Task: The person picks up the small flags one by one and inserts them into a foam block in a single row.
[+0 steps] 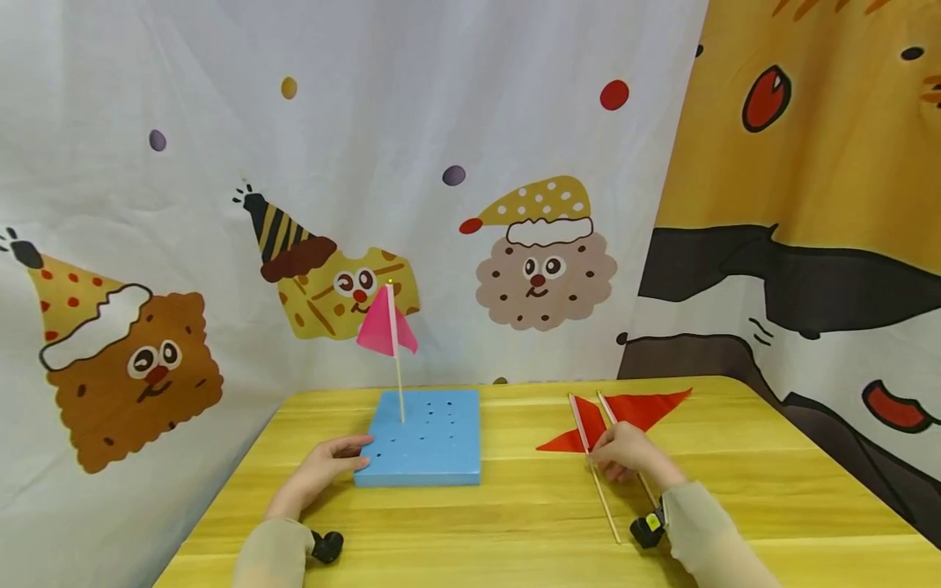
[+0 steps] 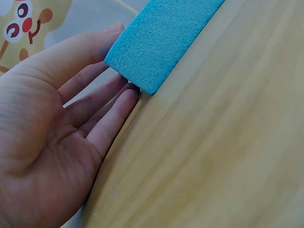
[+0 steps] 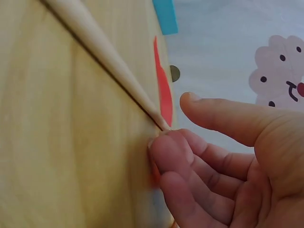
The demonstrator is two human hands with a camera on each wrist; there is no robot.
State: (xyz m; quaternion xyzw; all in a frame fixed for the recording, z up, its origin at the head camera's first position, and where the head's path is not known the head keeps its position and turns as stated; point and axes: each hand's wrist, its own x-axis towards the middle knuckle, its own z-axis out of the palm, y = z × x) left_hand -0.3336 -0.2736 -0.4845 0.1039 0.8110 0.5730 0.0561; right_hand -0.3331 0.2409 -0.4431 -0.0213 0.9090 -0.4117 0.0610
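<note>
My left hand [image 1: 331, 461] rests against the left edge of a blue foam block [image 1: 422, 472]. In the left wrist view its fairly straight fingers [image 2: 97, 97] touch the block's end, with the thumb over the top edge. A pink flag [image 1: 376, 325] on a thin stick stands upright in the block, whose top has several small holes. Over two red flags [image 1: 645, 408] lying on the table is my right hand [image 1: 625, 451]. Its fingertips [image 3: 167, 149] touch or nearly touch a wooden stick [image 3: 102, 50]; the thumb stands apart from the loosely bent fingers.
Both hands work above a wood-grain table [image 1: 515, 523]. Behind it hangs a white curtain [image 1: 412, 98] with cartoon prints. The red flags' sticks reach toward the table's near side, one of them passing under the right wrist.
</note>
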